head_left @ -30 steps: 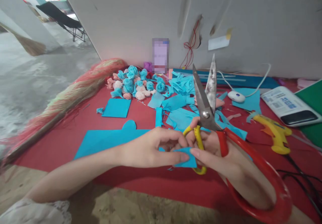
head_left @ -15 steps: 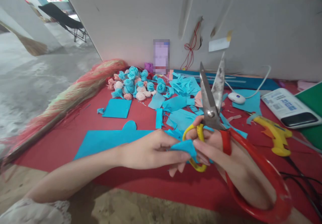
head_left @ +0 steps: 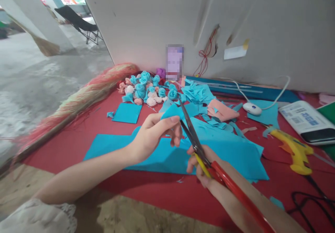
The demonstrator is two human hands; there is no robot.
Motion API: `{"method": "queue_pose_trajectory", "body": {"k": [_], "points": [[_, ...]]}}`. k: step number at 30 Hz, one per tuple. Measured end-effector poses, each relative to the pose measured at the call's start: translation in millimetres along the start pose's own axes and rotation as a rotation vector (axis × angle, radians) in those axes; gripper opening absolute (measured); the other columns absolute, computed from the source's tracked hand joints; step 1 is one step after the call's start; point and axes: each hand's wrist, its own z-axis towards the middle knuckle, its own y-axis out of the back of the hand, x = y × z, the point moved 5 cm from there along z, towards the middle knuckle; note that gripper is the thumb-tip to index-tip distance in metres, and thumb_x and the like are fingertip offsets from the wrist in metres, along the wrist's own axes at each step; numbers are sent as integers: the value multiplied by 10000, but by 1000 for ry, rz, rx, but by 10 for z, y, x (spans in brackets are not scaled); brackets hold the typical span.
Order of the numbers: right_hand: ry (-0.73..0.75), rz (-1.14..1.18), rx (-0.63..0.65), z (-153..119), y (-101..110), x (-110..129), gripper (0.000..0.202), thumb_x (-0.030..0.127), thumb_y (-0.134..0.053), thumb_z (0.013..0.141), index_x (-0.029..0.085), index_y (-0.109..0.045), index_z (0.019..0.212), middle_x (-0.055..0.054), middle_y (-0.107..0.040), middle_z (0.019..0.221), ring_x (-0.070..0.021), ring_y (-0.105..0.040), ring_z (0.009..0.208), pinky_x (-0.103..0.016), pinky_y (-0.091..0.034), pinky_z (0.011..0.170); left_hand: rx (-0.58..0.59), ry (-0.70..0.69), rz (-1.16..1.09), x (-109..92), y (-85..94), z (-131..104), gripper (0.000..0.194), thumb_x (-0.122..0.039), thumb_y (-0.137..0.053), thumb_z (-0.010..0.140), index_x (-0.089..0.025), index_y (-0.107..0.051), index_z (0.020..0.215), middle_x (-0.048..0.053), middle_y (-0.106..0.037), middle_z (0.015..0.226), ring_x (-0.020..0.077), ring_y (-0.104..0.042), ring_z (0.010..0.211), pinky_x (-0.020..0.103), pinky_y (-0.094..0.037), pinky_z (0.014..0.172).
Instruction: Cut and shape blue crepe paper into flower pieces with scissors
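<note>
My left hand pinches a small folded piece of blue crepe paper between thumb and fingers. My right hand is wrapped round the handles of a pair of scissors, which have one yellow and one red handle. The blades point up and left, close to the right edge of the pinched piece; whether they touch it I cannot tell. Beneath both hands lies a large blue paper sheet. A blue square rests to the left, below a heap of blue and pink paper roses.
A yellow glue gun and a white device sit at the right, with a black cable in front. Blue scraps and folded pink paper lie behind my hands. A straw-like bundle runs along the left edge.
The scissors have swung from pointing upward with blades apart to tilting left, blades nearly together, beside the blue piece. My left hand has moved up and left with that piece, away from my right hand.
</note>
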Motion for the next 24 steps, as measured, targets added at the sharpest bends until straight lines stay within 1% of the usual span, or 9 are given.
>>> {"method": "queue_pose_trajectory", "body": {"k": [3,5,7,9,11,15,18,20,24], "points": [[-22,7,9,-92,34,71,142,199,-404,726,229,-516,809,26,-593,529,-114,-528,478,-206,-360,448,31,34,47,40,-24,-7,326,-299,-511,788,-128,-562,516,0,-559,457,95,-520,455,217,-418,512],[-17,-40,6,-152,64,161,254,143,-418,651,238,-511,868,31,-624,607,-117,-528,518,-219,-361,476,51,49,70,71,-38,-14,324,-295,-518,781,-126,-566,509,2,-559,457,97,-521,453,223,-415,514],[-7,-124,-13,-205,88,255,304,131,-407,627,241,-499,895,38,-633,662,-112,-507,515,-232,-354,492,71,54,76,95,-46,-20,326,-294,-527,779,-128,-560,500,1,-553,454,100,-521,455,228,-408,512],[-7,-207,-33,-239,96,322,274,152,-395,653,237,-491,895,41,-628,670,-108,-487,499,-245,-347,506,88,49,78,106,-48,-23,331,-291,-530,784,-129,-560,498,2,-552,451,99,-518,456,230,-403,517],[0,-239,-33,-248,86,355,228,197,-390,684,229,-490,887,36,-616,656,-111,-486,501,-255,-349,526,92,44,83,107,-42,-24,335,-286,-530,789,-128,-564,496,3,-552,445,97,-514,456,229,-402,520],[-7,-186,-6,-225,64,331,204,261,-408,687,220,-485,872,30,-558,607,-110,-460,482,-260,-349,529,98,34,85,94,-42,-25,335,-277,-524,795,-130,-575,497,-1,-555,446,93,-518,460,223,-399,519],[-60,-211,-19,-216,76,280,143,284,-414,727,227,-494,830,33,-475,524,-108,-379,426,-254,-301,465,97,31,92,86,-42,-22,334,-272,-517,796,-134,-578,498,-1,-557,446,95,-522,466,223,-399,520],[-67,-221,-23,-220,81,264,135,307,-413,752,231,-502,818,33,-435,490,-108,-331,403,-244,-263,420,92,36,94,84,-38,-18,330,-268,-517,791,-137,-577,494,-2,-555,441,97,-520,462,226,-403,521],[-25,-166,3,-231,64,253,135,320,-439,756,232,-501,836,31,-430,466,-110,-335,381,-224,-247,363,88,39,63,73,-37,-9,321,-258,-535,774,-142,-558,475,-12,-536,436,91,-507,450,228,-410,524]]}}
